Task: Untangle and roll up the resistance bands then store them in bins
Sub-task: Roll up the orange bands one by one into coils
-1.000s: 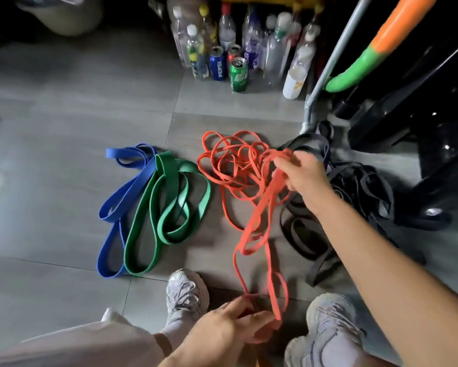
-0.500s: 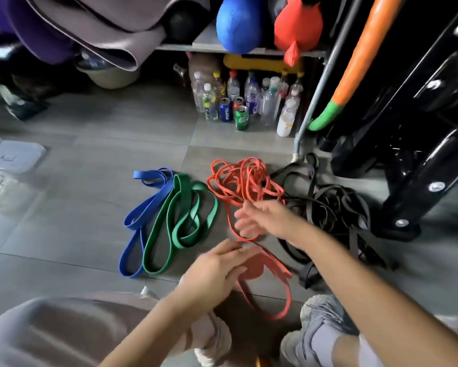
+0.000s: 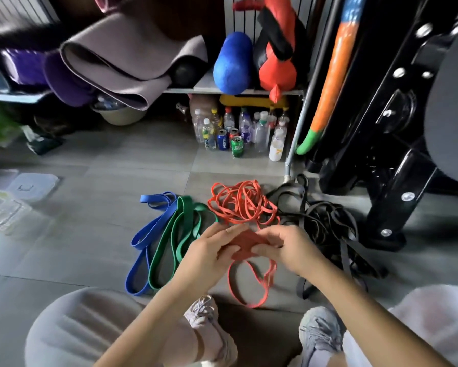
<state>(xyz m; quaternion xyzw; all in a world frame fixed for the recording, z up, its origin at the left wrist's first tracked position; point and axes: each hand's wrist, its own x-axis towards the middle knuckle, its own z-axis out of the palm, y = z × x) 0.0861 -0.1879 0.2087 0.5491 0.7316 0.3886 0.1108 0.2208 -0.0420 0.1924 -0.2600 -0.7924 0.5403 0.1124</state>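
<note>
A thin orange resistance band (image 3: pixel 242 205) lies in a tangled heap on the grey tiled floor, with one loop trailing toward my feet. My left hand (image 3: pixel 212 251) and my right hand (image 3: pixel 284 247) both pinch a flat folded part of this orange band between them, just above the floor. A blue band (image 3: pixel 149 229) and a green band (image 3: pixel 181 234) lie side by side in long loops to the left. A tangle of black bands (image 3: pixel 325 223) sits to the right.
Clear plastic bins and a lid (image 3: pixel 29 185) lie on the floor at far left. Bottles and cans (image 3: pixel 237 136) stand under a shelf with rolled mats (image 3: pixel 122 59). Black gym equipment (image 3: pixel 389 154) and a metal pole (image 3: pixel 298 136) stand at right. My shoes (image 3: pixel 320 337) are below.
My view has tilted up. Both hands have come together in front of the orange heap and now hold a folded section of the orange band; earlier they were apart along a stretched length.
</note>
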